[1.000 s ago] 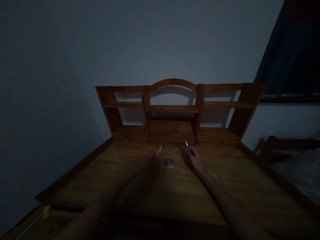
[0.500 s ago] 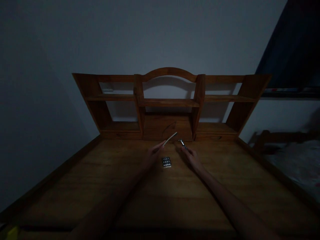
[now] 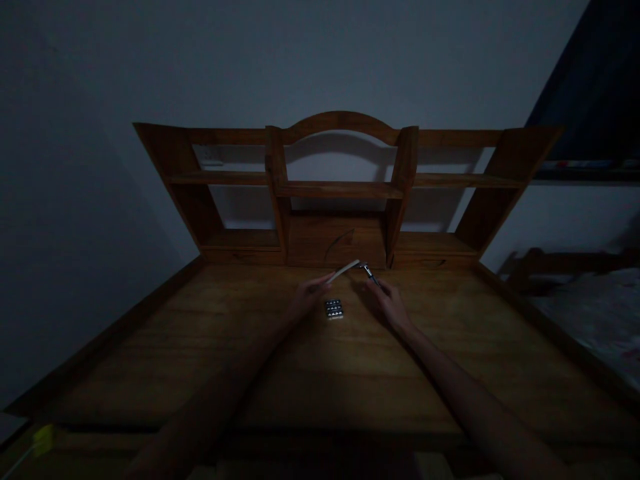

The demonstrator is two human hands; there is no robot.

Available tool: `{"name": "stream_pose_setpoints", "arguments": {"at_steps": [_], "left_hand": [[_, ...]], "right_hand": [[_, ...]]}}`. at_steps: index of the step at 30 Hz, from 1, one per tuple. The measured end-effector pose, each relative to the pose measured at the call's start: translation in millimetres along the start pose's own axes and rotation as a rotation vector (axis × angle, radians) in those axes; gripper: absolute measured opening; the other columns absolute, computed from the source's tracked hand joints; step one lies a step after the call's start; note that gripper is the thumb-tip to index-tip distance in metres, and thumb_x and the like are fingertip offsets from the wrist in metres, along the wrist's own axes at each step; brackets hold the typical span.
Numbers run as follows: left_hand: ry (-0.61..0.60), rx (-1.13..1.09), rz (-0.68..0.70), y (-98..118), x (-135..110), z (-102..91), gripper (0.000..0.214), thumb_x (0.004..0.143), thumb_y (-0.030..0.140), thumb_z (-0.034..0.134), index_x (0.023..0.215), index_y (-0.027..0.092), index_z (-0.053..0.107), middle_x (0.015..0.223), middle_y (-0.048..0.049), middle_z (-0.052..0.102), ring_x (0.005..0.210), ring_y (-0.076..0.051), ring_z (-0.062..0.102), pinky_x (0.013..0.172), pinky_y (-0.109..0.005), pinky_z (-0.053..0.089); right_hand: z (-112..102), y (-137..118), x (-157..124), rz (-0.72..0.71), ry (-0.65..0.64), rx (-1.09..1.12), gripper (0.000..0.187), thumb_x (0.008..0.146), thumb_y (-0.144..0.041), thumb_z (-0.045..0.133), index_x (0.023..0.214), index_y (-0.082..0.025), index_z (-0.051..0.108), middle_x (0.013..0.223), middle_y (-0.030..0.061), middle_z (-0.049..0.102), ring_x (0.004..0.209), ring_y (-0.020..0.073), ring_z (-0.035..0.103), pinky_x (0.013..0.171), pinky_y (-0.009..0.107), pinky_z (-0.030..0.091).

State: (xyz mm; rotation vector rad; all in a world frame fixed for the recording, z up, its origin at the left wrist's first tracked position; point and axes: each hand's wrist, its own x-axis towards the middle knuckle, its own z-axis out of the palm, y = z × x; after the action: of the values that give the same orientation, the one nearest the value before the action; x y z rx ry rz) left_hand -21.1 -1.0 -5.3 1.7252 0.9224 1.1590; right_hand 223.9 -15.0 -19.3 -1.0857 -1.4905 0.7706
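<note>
My left hand (image 3: 309, 295) is closed on one end of a thin pale strip (image 3: 345, 269), which slants up to the right over the desk. My right hand (image 3: 389, 303) grips a slim silver and dark tool with a short crosswise head (image 3: 370, 274), much like a razor. The strip's far tip meets or nearly meets the tool's head; in this dim light I cannot tell if they touch. Between and below the hands, a small black block with rows of pale marks (image 3: 334, 309) lies on the wooden desk (image 3: 330, 380).
Behind the hands stands a wooden shelf unit (image 3: 340, 191) with open compartments and low drawers. A yellow object (image 3: 44, 439) shows at the lower left, by the desk's front edge. Patterned bedding (image 3: 595, 320) lies off to the right, below a dark curtain or window.
The strip's tip and the tool's head have come together, where a gap parted them before. My view has tilted down slightly. Both hands keep their hold.
</note>
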Motion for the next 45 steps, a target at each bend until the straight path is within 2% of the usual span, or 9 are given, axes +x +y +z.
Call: {"name": "stream_pose_setpoints", "arguments": {"at_steps": [3,8,12,18,21,25,31,38,45], "left_hand": [[0.027,-0.027,0.003,4,0,-1.5,0.05,0.086,0.043,0.057,0.131,0.019,0.055,0.132,-0.0056,0.052,0.122,-0.021,0.05,0.108,-0.035,0.035],[-0.003,-0.034,0.013,-1,0,-0.1,0.049,0.087,0.042,0.057,0.13,0.019,0.055,0.131,-0.0049,0.053,0.122,-0.021,0.05,0.108,-0.036,0.035],[-0.018,0.001,-0.007,-7,0,1.5,0.048,0.087,0.043,0.056,0.129,0.02,0.056,0.128,-0.005,0.055,0.119,-0.021,0.053,0.105,-0.036,0.038],[-0.037,-0.039,-0.017,1,-2,2.6,0.05,0.087,0.043,0.056,0.132,0.02,0.054,0.132,-0.0051,0.052,0.122,-0.021,0.05,0.106,-0.035,0.037],[-0.034,-0.026,-0.046,1,-2,2.9,0.051,0.086,0.045,0.057,0.131,0.019,0.054,0.129,-0.0054,0.055,0.12,-0.022,0.052,0.105,-0.038,0.037],[0.0,-0.034,-0.012,0,-1,2.2,0.05,0.086,0.043,0.057,0.13,0.019,0.055,0.132,-0.0054,0.053,0.123,-0.021,0.049,0.108,-0.036,0.034],[-0.043,-0.06,-0.066,-1,-1,0.8,0.051,0.084,0.044,0.059,0.13,0.02,0.056,0.13,-0.0057,0.054,0.119,-0.022,0.052,0.104,-0.037,0.038],[-0.016,-0.056,-0.052,6,-2,2.0,0.053,0.084,0.044,0.059,0.129,0.017,0.056,0.129,-0.007,0.054,0.12,-0.023,0.051,0.105,-0.038,0.037],[0.022,-0.08,-0.04,-3,2,-1.9,0.053,0.081,0.044,0.063,0.126,0.017,0.059,0.127,-0.0064,0.056,0.12,-0.023,0.052,0.107,-0.038,0.036]], "right_hand": [[0,-1,0,-0.02,0.008,0.004,0.043,0.089,-0.054,0.054,0.087,-0.014,0.068,0.082,0.0052,0.064,0.079,0.0209,0.055,0.07,0.028,0.038],[1,3,1,0.031,0.03,-0.067,0.045,0.087,-0.056,0.055,0.087,-0.013,0.067,0.076,0.0036,0.062,0.071,0.0197,0.053,0.063,0.027,0.036],[3,4,0,-0.007,0.017,-0.05,0.043,0.088,-0.054,0.055,0.091,-0.013,0.067,0.085,0.0043,0.064,0.076,0.0204,0.055,0.067,0.027,0.038],[3,8,1,0.002,0.027,-0.119,0.045,0.088,-0.055,0.054,0.092,-0.013,0.068,0.083,0.0045,0.063,0.075,0.0214,0.055,0.065,0.028,0.039],[2,7,1,-0.009,0.019,-0.121,0.043,0.089,-0.054,0.053,0.093,-0.013,0.068,0.083,0.0043,0.063,0.075,0.0215,0.055,0.066,0.029,0.039],[2,5,0,-0.011,0.017,-0.109,0.043,0.089,-0.053,0.052,0.092,-0.013,0.067,0.083,0.0041,0.063,0.075,0.0213,0.055,0.066,0.028,0.039],[2,10,0,-0.01,0.01,-0.117,0.042,0.089,-0.053,0.053,0.091,-0.014,0.067,0.08,0.0034,0.062,0.072,0.0202,0.054,0.064,0.028,0.038],[1,10,1,-0.002,0.017,-0.088,0.043,0.087,-0.054,0.055,0.092,-0.013,0.067,0.082,0.0044,0.062,0.074,0.0209,0.054,0.066,0.028,0.039],[0,6,0,-0.032,0.016,-0.1,0.041,0.087,-0.053,0.056,0.09,-0.014,0.067,0.081,0.0033,0.062,0.072,0.0197,0.053,0.065,0.028,0.037]]}}
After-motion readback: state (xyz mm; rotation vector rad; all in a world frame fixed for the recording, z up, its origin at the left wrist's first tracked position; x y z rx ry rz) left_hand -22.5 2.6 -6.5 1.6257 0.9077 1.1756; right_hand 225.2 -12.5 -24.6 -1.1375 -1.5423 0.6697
